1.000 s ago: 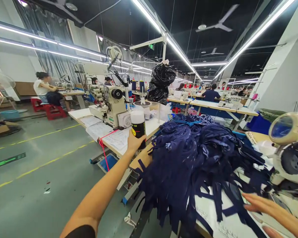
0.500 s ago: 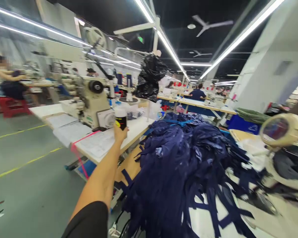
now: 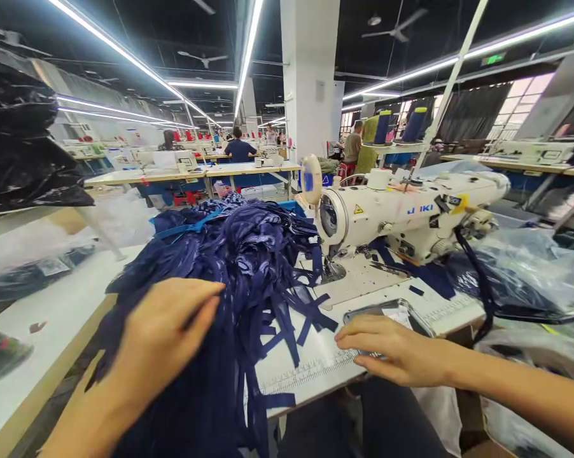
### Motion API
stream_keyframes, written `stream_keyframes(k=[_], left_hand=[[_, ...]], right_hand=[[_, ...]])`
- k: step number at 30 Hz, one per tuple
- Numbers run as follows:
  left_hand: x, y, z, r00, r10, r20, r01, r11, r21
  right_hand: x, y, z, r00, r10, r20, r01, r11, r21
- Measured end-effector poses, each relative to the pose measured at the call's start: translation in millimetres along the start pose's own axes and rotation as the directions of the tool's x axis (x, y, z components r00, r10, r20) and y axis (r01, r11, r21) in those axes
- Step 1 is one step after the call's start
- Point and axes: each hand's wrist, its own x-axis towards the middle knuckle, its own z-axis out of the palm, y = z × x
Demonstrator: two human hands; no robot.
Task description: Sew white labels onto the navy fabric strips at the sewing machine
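Note:
My left hand (image 3: 165, 331), slightly blurred, hovers in front of a big heap of navy fabric strips (image 3: 249, 254). Its thumb and fingers are apart, with nothing visible between them. Fingers stretched out, my right hand (image 3: 387, 350) is at the front of the white sewing table (image 3: 310, 375), over the near side of a shallow grey-rimmed tray (image 3: 423, 321). It holds nothing. Beyond it stands a white sewing machine (image 3: 363, 216), with loose strip ends lying near its needle area. The heap spills over the table's front edge.
A second white table (image 3: 39, 331) runs along the left, with a black plastic bag (image 3: 24, 140) hanging above it. A dark, blurred object (image 3: 3, 356) is at its left edge. Thread cones (image 3: 413, 124) stand behind the machine. Clear plastic bags (image 3: 530, 267) lie at right.
The view has swung right. My left hand, which held a white-topped bottle with a black label at the left table, is now empty by the strips. My right hand has come into view.

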Motion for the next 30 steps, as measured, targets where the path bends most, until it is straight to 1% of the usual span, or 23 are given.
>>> stream_keyframes(k=[1, 2, 3, 4, 5, 6, 7, 9, 11, 14, 17, 19, 21, 23, 25, 26, 27, 28, 30], left_hand=[[15, 20, 11, 0.984, 0.172, 0.054, -0.172, 0.985, 0.006], [29, 36, 24, 0.947, 0.281, 0.158, -0.285, 0.959, 0.002], [41, 48, 39, 0.902, 0.326, 0.283, -0.339, 0.941, -0.001], [51, 56, 54, 0.859, 0.329, 0.392, -0.357, 0.934, -0.002], [59, 61, 70, 0.825, 0.323, 0.463, -0.362, 0.932, -0.003], [65, 64, 85, 0.802, 0.313, 0.508, -0.358, 0.934, -0.011], [70, 64, 98, 0.794, 0.306, 0.525, -0.348, 0.937, -0.019], [74, 61, 116, 0.797, 0.302, 0.524, -0.337, 0.941, -0.03], [74, 57, 123, 0.801, 0.298, 0.519, -0.333, 0.943, -0.027], [66, 52, 119, 0.794, 0.295, 0.532, -0.343, 0.939, -0.01], [53, 49, 112, 0.772, 0.318, 0.55, -0.371, 0.929, -0.017], [44, 47, 109, 0.764, 0.314, 0.564, -0.366, 0.93, -0.022], [35, 47, 106, 0.77, 0.291, 0.568, -0.335, 0.942, -0.027], [26, 51, 102, 0.79, 0.268, 0.551, -0.298, 0.954, -0.036], [12, 60, 100, 0.831, 0.251, 0.497, -0.258, 0.964, -0.055], [4, 66, 100, 0.849, 0.248, 0.466, -0.243, 0.967, -0.073], [-6, 74, 102, 0.885, 0.239, 0.4, -0.209, 0.971, -0.118], [-16, 82, 106, 0.906, 0.236, 0.353, -0.181, 0.967, -0.181], [-32, 100, 119, 0.936, 0.183, 0.302, -0.102, 0.959, -0.264]], right_hand=[[-2, 2, 1, 1.0, 0.0, 0.008, 0.0, 1.0, 0.011], [-3, 4, 2, 1.0, 0.008, 0.015, -0.008, 1.0, 0.022], [-5, 7, 2, 1.0, 0.024, 0.02, -0.025, 0.999, 0.031], [-6, 10, 2, 0.999, 0.045, 0.02, -0.046, 0.998, 0.042], [-7, 15, 2, 0.997, 0.071, 0.013, -0.071, 0.996, 0.058], [-8, 20, 1, 0.995, 0.097, -0.001, -0.096, 0.993, 0.075], [-7, 26, 1, 0.992, 0.122, -0.019, -0.12, 0.988, 0.093], [-5, 39, 3, 0.984, 0.174, -0.05, -0.166, 0.977, 0.131], [1, 53, 6, 0.969, 0.24, -0.065, -0.226, 0.958, 0.175], [20, 71, 15, 0.939, 0.336, -0.073, -0.308, 0.916, 0.256], [50, 83, 28, 0.92, 0.384, -0.076, -0.341, 0.881, 0.329], [75, 89, 38, 0.89, 0.447, -0.092, -0.384, 0.842, 0.38], [101, 94, 48, 0.828, 0.546, -0.129, -0.448, 0.782, 0.433], [123, 98, 59, 0.762, 0.62, -0.187, -0.483, 0.737, 0.472], [141, 100, 68, 0.717, 0.649, -0.256, -0.488, 0.729, 0.48], [147, 101, 72, 0.702, 0.651, -0.288, -0.488, 0.735, 0.471], [151, 102, 76, 0.69, 0.652, -0.314, -0.492, 0.741, 0.458], [154, 103, 79, 0.682, 0.651, -0.333, -0.496, 0.746, 0.444], [156, 106, 83, 0.679, 0.641, -0.358, -0.494, 0.759, 0.423]])
